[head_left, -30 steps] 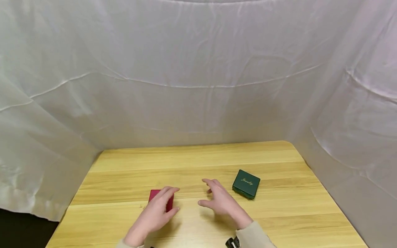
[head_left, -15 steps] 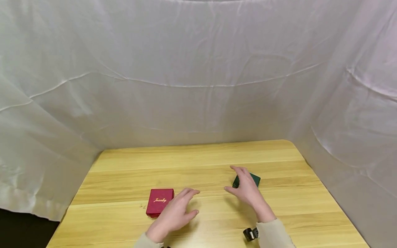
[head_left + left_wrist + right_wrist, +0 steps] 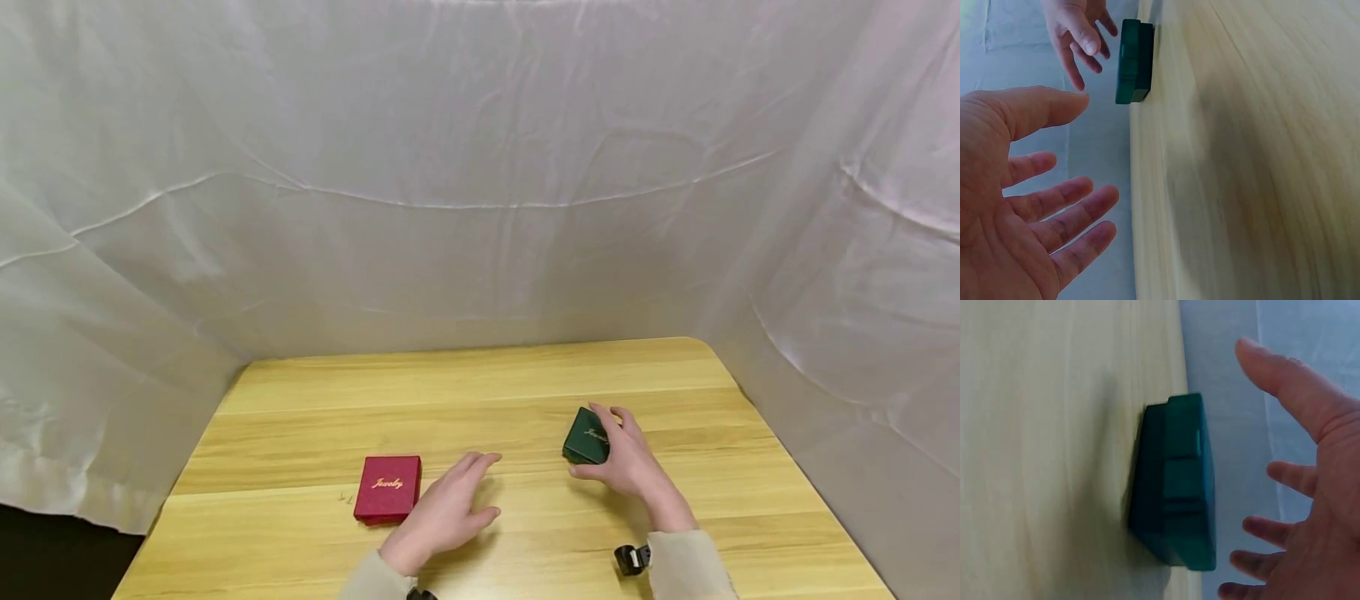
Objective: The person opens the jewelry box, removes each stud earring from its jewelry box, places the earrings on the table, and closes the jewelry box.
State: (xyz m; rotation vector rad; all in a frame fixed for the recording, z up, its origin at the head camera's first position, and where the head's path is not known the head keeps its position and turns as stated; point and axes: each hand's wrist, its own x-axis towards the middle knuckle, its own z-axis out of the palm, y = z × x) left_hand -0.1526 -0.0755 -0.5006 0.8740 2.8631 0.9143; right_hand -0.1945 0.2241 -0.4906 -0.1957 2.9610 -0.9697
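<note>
A dark green box [image 3: 587, 437] lettered "Jewelry" lies on the right part of the wooden table. My right hand [image 3: 628, 457] hovers over its right side with thumb and fingers spread; in the right wrist view, a gap shows between the fingers and the green box [image 3: 1179, 481]. A red jewelry box [image 3: 387, 488], gold lettering up, lies toward the left. Just right of it is my left hand [image 3: 448, 510], relaxed and holding nothing. From the left wrist, the green box [image 3: 1135, 61] appears beyond my left thumb, beside the other hand [image 3: 1079, 28].
The pale wooden table [image 3: 465, 383] has rounded far corners. Whitish cloth [image 3: 480, 267] hangs behind it and along both sides. Small dark marks [image 3: 345, 498] show left of the red box. A black wrist strap [image 3: 632, 560] sits at the right sleeve.
Both hands have moved right. The left hand has come away from over the red box, uncovering it, while the right hand has reached the green box and now partly covers it.
</note>
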